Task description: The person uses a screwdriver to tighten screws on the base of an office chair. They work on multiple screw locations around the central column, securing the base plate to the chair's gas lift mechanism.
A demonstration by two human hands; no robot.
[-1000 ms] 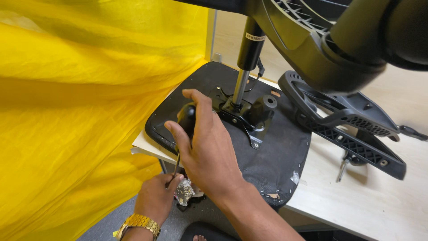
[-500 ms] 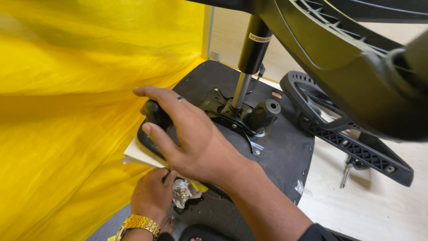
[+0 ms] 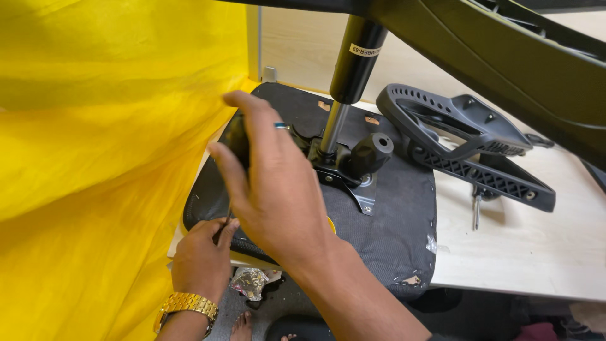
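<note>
Gripping a thin dark tool point(image 3: 226, 218) with the left hand point(image 3: 201, 260), gold watch point(image 3: 185, 305) on the wrist, right at the seat's near edge. Hovering higher up, right hand point(image 3: 273, 183), fingers spread loose, thumb and fingertips touching a black knob point(image 3: 238, 140). Lying upside down on the table point(image 3: 524, 252), the seat point(image 3: 398, 208), metal post point(image 3: 344, 95) sticking up. Sitting beyond, black armrests point(image 3: 467, 139).

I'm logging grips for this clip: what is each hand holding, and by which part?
The left hand pinches a thin tool at its lower end, against the seat's front edge. The right hand covers a black knob; its grip cannot be told.
</note>
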